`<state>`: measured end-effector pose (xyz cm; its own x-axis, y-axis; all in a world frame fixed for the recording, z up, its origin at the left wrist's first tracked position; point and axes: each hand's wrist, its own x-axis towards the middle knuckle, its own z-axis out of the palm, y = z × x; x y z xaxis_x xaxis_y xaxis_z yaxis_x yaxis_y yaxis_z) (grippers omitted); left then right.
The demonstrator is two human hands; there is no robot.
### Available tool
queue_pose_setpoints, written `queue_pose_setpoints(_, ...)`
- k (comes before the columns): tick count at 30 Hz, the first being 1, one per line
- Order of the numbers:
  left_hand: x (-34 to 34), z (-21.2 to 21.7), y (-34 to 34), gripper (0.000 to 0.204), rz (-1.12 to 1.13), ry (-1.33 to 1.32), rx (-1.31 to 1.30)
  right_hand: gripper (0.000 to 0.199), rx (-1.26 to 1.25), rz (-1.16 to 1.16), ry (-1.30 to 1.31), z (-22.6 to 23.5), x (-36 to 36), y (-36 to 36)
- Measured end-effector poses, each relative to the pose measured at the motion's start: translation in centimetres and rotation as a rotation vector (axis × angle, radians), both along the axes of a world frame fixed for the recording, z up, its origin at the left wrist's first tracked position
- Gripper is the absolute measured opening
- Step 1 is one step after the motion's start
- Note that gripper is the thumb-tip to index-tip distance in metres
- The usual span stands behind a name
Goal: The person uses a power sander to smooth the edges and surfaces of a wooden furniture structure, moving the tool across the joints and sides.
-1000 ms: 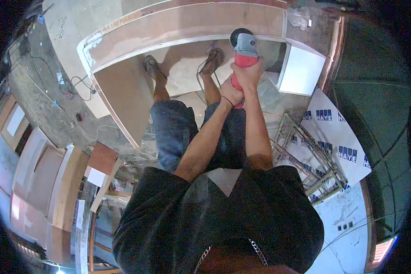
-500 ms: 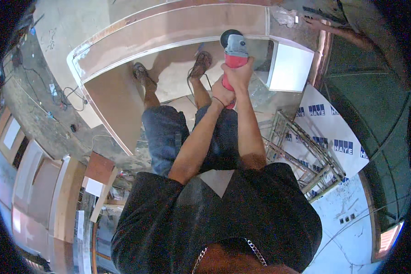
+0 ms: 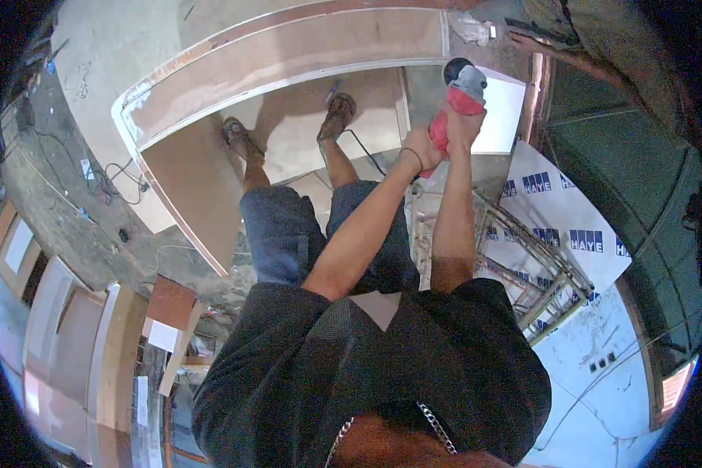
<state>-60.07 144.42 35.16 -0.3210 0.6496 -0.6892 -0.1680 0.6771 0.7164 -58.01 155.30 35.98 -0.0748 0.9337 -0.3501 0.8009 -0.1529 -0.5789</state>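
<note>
An angle grinder (image 3: 466, 101) with a red body, grey head and black disc is held in both hands. Its black disc end points away from me, over the right end of a curved wooden panel (image 3: 288, 72) with white-coated edges. My right hand (image 3: 465, 132) is closed around the red body behind the head. Lower down, my left hand (image 3: 424, 150) grips the rear of the handle. A dark cord runs from near the grinder's back end toward my feet. Whether the disc touches anything, I cannot tell.
A white board (image 3: 501, 117) lies just right of the grinder. Rusty metal frames (image 3: 542, 273) lean on a printed white sheet (image 3: 593, 210) at the right. Part of another person (image 3: 581, 54) shows at the upper right. Cables (image 3: 121, 175) and wooden panels (image 3: 66, 312) lie left.
Both hands have carried the grinder to the right, from the panel's inner edge to its right end beside the white board. The view has shifted slightly.
</note>
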Motion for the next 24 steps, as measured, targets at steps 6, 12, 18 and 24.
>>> queue_pose_setpoints(6,-6.4,-0.5,-9.0,0.054,0.475,0.163,0.114,0.073,-0.014,-0.014,0.032,-0.7,4.2,-3.6)
queue_pose_setpoints(12,-17.6,-5.2,-5.9,0.071,0.089,1.037,-0.205,0.079,-0.068,-0.109,0.107,-4.2,9.7,-5.6)
queue_pose_setpoints(18,-18.5,-6.1,-4.3,0.076,0.127,0.980,-0.312,0.084,-0.118,-0.181,0.187,-3.4,13.9,-5.4)
queue_pose_setpoints(24,-20.2,-6.3,-5.3,0.076,0.018,0.898,-0.280,0.085,-0.022,-0.090,0.018,-2.3,14.0,-4.6)
